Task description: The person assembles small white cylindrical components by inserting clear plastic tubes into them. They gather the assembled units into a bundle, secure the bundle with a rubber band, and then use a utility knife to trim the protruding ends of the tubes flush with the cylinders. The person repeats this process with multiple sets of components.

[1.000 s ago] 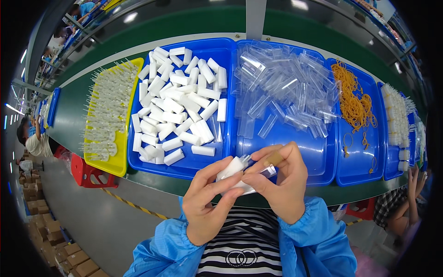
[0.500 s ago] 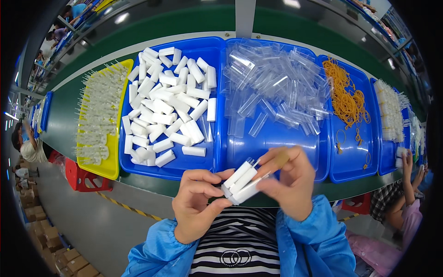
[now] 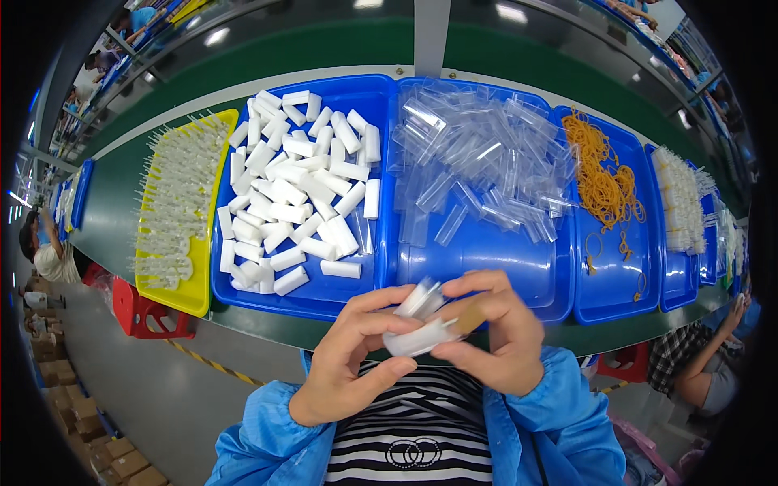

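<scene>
Low in front of my striped shirt, a small bundle (image 3: 416, 338) of white blocks and clear plastic pieces is held between both hands. My left hand (image 3: 344, 356) closes round its left side, fingers above and thumb below. At its right end are the bent fingers and thumb of my right hand (image 3: 510, 344), closed on it. A blurred tan patch shows at a right finger; I cannot tell what it is. Beyond lie white blocks (image 3: 288, 192) in one blue tray, clear plastic pieces (image 3: 486, 150) in another, and orange rubber bands (image 3: 600, 170) in a third.
On the left, a yellow tray (image 3: 201, 304) holds many white parts with thin stems. White bundled parts (image 3: 682, 198) fill a tray on the right. A red stool (image 3: 138, 316) stands below the bench's left side. Another person's arm (image 3: 713, 356) reaches in at the far right.
The bundle has turned between my hands and now lies flatter. My left fingers have moved over its top, and my right hand has come in closer to its right end.
</scene>
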### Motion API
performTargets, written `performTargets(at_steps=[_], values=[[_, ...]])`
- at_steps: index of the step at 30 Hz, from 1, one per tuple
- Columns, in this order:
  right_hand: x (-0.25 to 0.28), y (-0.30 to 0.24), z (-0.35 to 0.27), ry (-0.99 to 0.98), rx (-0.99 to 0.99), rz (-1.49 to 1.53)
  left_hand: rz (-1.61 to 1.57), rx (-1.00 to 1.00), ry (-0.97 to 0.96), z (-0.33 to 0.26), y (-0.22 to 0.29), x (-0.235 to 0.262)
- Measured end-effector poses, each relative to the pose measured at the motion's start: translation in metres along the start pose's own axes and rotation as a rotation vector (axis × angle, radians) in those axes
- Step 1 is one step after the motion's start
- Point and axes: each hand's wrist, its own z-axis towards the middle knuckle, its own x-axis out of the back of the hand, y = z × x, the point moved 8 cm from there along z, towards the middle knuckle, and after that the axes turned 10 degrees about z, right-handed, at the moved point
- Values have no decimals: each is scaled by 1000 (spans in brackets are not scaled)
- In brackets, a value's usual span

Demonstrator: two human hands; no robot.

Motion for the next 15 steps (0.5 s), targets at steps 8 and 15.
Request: performTargets(at_steps=[8,15], values=[[15,-17,50,-59,307,-857,82,43,182,-7,-9,18],[-11,4,48,-429,211,-1225,63,67,252,-11,-8,25]])
